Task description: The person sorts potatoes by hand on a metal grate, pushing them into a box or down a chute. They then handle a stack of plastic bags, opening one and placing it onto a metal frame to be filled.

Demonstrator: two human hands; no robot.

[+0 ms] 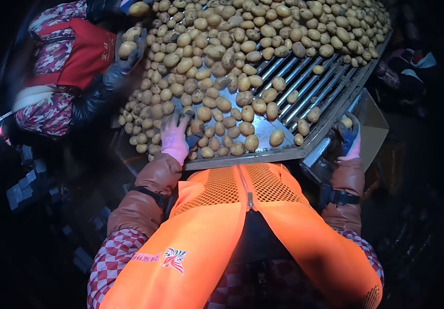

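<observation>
Potatoes (242,46) are seen heaped across the far and left of a barred worktop (309,85), where the left hand (174,135), pink-gloved, is laid open-fingered on the pile's near-left edge. The right hand (350,141) is held at the near right corner beside a single potato (346,122); whether it is closed on it cannot be told. Most of the heap is judged unsorted, with only the right-hand bars bared. Open room is left over those bars, while the left is crowded by a co-worker's gloved hand (124,62)
</observation>
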